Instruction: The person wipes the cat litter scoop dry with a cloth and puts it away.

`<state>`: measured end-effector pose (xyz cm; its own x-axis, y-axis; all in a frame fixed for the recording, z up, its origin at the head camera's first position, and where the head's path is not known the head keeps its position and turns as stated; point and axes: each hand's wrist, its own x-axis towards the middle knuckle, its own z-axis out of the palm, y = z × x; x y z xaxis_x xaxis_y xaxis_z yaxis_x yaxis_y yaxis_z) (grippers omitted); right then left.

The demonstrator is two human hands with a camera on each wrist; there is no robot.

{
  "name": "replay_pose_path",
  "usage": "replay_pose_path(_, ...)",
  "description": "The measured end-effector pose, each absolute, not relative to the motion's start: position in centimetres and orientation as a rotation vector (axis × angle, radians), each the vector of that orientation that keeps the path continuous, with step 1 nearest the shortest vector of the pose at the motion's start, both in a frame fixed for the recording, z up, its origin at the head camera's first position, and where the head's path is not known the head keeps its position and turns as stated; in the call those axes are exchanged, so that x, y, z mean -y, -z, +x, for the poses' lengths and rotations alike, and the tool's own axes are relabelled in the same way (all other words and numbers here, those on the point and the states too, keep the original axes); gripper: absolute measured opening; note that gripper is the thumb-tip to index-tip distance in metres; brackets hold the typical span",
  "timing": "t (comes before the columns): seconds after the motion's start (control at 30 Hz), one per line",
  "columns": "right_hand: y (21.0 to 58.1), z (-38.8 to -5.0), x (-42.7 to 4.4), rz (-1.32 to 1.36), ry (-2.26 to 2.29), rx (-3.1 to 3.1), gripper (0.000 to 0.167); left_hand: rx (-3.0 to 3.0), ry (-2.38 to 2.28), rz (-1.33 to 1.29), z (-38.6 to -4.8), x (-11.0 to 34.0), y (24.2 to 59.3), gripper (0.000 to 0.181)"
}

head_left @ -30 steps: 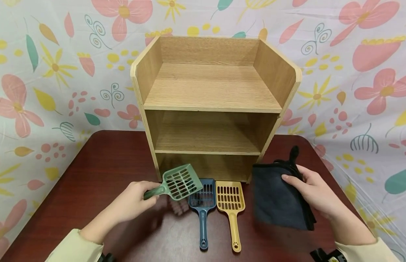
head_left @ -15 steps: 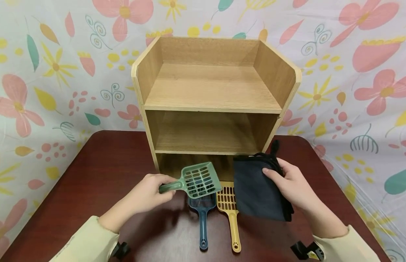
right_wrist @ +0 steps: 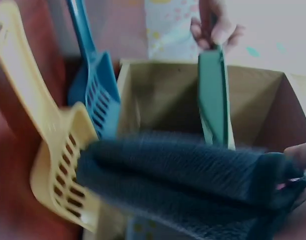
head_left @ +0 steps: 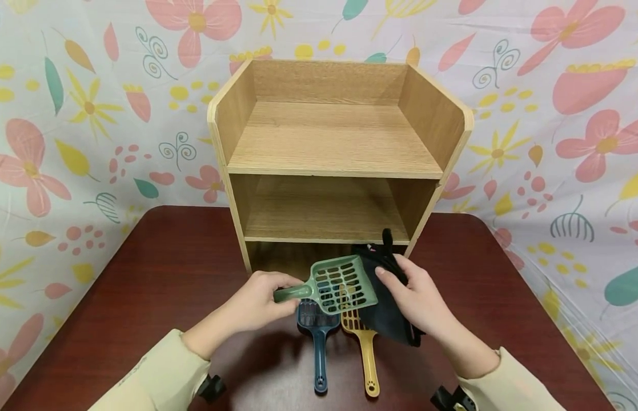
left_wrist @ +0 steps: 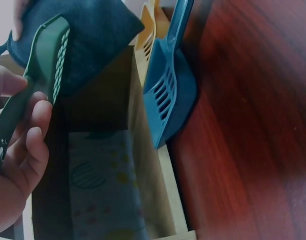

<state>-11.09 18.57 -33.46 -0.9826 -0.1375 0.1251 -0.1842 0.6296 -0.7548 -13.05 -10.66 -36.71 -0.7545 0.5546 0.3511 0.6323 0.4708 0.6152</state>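
From here, over on the left, the person's left hand (head_left: 262,299) pinches the handle of a green slotted scoop (head_left: 317,285), and it has swung rightward over the past second. The scoop's head now hangs above two other scoops, a blue scoop (head_left: 320,348) and, just to its right, a yellow scoop (head_left: 368,357), both lying on the dark red surface (head_left: 180,262) with handles toward the person, in front of the wooden shelf (head_left: 334,137).

Farther right, the dark cloth (head_left: 385,311) has come leftward and covers part of the yellow scoop from above. The right hand (head_left: 418,294) grips it near its black edge, thumb on the near face.

So scoop and cloth, well apart a second ago, now overlap as I look; whether they touch, I can't tell. To my eye, that means the two are being brought together for joint handling. Both lie between the hands, the green scoop reaching right from the left hand, the cloth hanging inward from the right.
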Motion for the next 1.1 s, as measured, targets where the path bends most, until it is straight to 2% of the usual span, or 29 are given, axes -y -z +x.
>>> replay_pose_path(0.17, 33.9, -10.9, -18.3, 0.315, -1.694, 2.819, 0.056, 2.556, 1.142, -1.058, -13.0, 10.4, 37.2, 0.023)
replay_pose_path(0.33, 35.2, -11.5, -18.2, 0.332, -1.818, 2.758, 0.044, 2.488, 1.173, -1.066, -13.0, 9.9, 37.8, 0.023)
replay_pose_path(0.4, 35.8, -11.6, -18.2, 0.343, -1.786, 2.739, 0.045, 2.463, 1.178, -1.076, -12.9, 9.7, 38.0, 0.024)
replay_pose_path(0.57, 37.0, -11.7, -18.0, 0.319, -1.777, 2.723, 0.082, 2.405, 1.151, -1.103, -12.7, 9.2, 38.6, 0.026)
replay_pose_path(0.7, 37.5, -12.0, -17.9, 0.259, -1.730, 2.754, 0.099, 2.364, 1.118, -1.145, -12.4, 8.9, 38.8, 0.027)
replay_pose_path(0.8, 37.9, -12.3, -17.9, 0.256, -1.656, 2.764, 0.096, 2.362, 1.091, -1.168, -12.2, 8.6, 38.8, 0.027)
replay_pose_path(0.97, 38.4, -12.4, -17.9, 0.223, -1.451, 2.801, 0.079, 2.399, 1.032, -1.175, -12.2, 8.4, 38.8, 0.027)
replay_pose_path(1.1, 38.6, -12.1, -17.9, 0.209, -1.318, 2.843, 0.082, 2.413, 1.001, -1.182, -12.2, 8.5, 38.9, 0.027)
